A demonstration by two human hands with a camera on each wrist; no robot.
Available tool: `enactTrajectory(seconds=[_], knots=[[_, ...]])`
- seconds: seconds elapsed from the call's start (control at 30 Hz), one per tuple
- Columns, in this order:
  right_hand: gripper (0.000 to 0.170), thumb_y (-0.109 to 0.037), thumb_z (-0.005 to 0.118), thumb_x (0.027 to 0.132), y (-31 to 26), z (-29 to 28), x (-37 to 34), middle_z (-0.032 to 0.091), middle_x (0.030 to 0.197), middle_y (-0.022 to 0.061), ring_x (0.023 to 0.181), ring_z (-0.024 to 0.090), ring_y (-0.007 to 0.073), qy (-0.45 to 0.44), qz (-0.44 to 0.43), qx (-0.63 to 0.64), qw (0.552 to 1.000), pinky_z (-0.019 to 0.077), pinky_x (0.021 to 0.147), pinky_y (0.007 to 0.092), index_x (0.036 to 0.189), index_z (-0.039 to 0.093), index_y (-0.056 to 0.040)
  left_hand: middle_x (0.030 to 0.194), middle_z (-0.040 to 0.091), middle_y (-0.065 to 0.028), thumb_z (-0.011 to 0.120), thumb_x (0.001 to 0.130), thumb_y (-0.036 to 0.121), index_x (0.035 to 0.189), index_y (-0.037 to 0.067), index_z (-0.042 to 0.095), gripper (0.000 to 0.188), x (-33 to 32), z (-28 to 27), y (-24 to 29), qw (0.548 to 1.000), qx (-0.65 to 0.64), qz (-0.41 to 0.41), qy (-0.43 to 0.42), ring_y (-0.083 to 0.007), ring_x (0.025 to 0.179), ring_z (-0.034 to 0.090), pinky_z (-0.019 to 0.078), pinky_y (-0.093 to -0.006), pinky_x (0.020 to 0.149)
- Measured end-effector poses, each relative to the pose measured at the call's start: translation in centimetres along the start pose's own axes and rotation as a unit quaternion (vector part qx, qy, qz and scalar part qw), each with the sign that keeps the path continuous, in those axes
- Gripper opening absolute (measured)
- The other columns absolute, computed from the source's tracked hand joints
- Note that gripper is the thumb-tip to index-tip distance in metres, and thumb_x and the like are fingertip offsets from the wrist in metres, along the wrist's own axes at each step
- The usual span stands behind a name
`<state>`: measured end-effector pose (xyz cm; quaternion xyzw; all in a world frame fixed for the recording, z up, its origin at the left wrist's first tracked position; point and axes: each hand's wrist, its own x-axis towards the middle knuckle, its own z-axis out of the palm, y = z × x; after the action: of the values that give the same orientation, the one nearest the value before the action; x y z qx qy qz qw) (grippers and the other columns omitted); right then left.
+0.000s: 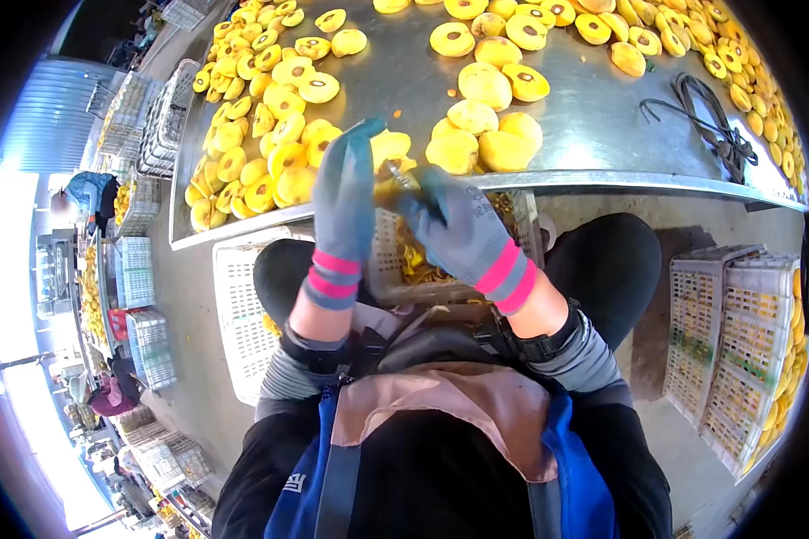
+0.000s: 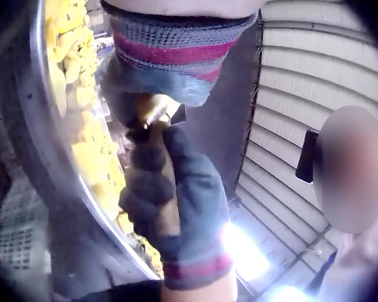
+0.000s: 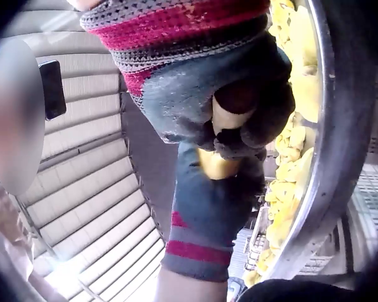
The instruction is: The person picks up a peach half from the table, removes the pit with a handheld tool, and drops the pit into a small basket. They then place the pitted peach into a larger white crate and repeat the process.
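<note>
Both hands wear grey gloves with pink-striped cuffs and meet above the near table edge. My left hand (image 1: 343, 198) (image 2: 160, 78) (image 3: 211, 201) holds a yellow fruit piece (image 2: 157, 108) (image 3: 218, 165), its palm side turned toward the other hand. Curled round the wooden handle (image 2: 168, 201) (image 3: 229, 118) of a small tool are the fingers of my right hand (image 1: 458, 225) (image 2: 183, 195) (image 3: 220, 94). The tool's metal end (image 1: 402, 176) (image 2: 156, 116) is at the fruit; its exact contact is blurred. Fingers partly cover the fruit.
Halved yellow fruits (image 1: 288, 157) lie on the metal table (image 1: 584, 117), with a dark cord (image 1: 715, 130) at right. Below the hands stands a crate (image 1: 386, 260) with scraps. White crates (image 1: 243, 314) (image 1: 692, 332) flank the legs. Other people are at left.
</note>
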<state>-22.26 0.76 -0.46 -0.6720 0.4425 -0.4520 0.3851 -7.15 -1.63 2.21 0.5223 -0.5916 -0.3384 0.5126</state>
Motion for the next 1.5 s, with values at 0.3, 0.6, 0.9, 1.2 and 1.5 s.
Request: enactTrajectory(seconds=[0.3, 0.6, 0.9, 1.2, 1.5], knots=[[0.022, -0.021, 0.058, 0.092, 0.5, -0.7, 0.2, 0.062, 0.082, 0.0261, 0.081, 0.061, 0.0443, -0.153, 0.082, 0.222, 0.96, 0.0465, 0.066, 0.047, 0.095, 0.058, 0.0012, 0.116, 0.064, -0.0102, 0.056, 0.088, 0.006, 0.119, -0.003, 0.06, 0.033, -1.4, 0.1, -1.7, 0.996, -0.019, 0.084, 0.037, -0.0141, 0.1, 0.058, 0.0471, -0.0281, 0.089], [0.026, -0.028, 0.059, 0.093, 0.3, 0.1, -1.1, 0.063, 0.086, 0.0238, 0.084, 0.061, 0.0432, 0.015, -0.043, -0.032, 0.998, 0.0474, 0.069, 0.0474, 0.095, 0.059, -0.0022, 0.11, 0.065, -0.0062, 0.06, 0.091, 0.01, 0.117, -0.002, 0.063, 0.028, -1.5, -0.1, -2.0, 0.999, 0.03, 0.023, 0.033, -0.0111, 0.092, 0.061, 0.0492, -0.0248, 0.081], [0.039, -0.033, 0.059, 0.096, 0.5, -1.8, -0.5, 0.058, 0.071, 0.0048, 0.058, 0.054, 0.0137, -0.191, 0.23, 0.37, 0.88, 0.0394, 0.051, 0.0277, 0.117, 0.061, 0.0001, 0.116, 0.066, -0.0115, 0.057, 0.096, 0.018, 0.123, -0.001, 0.055, 0.033, -1.1, -1.8, -4.5, 0.977, 0.174, 0.099, -0.07, -0.0197, 0.1, 0.064, 0.0507, -0.0318, 0.09], [0.05, -0.038, 0.055, 0.093, 7.8, 2.4, -4.1, 0.066, 0.116, 0.0231, 0.107, 0.065, 0.0324, -0.254, 0.137, -0.245, 0.925, 0.0514, 0.088, 0.0423, 0.125, 0.06, 0.0007, 0.106, 0.067, -0.0116, 0.074, 0.085, 0.014, 0.122, -0.003, 0.053, 0.046, -4.0, -10.1, -2.6, 0.952, 0.193, 0.238, 0.025, -0.0227, 0.095, 0.065, 0.0523, -0.0352, 0.085], [0.049, -0.038, 0.056, 0.089, 14.0, 4.5, -5.1, 0.06, 0.126, 0.023, 0.119, 0.057, 0.0356, -0.507, 0.175, -0.375, 0.756, 0.0444, 0.1, 0.0429, 0.124, 0.06, -0.0031, 0.105, 0.069, -0.0059, 0.055, 0.099, 0.024, 0.113, -0.001, 0.067, 0.031, -19.8, -32.8, -12.1, 0.928, 0.105, -0.23, 0.273, -0.014, 0.093, 0.063, 0.0506, -0.0275, 0.083]])
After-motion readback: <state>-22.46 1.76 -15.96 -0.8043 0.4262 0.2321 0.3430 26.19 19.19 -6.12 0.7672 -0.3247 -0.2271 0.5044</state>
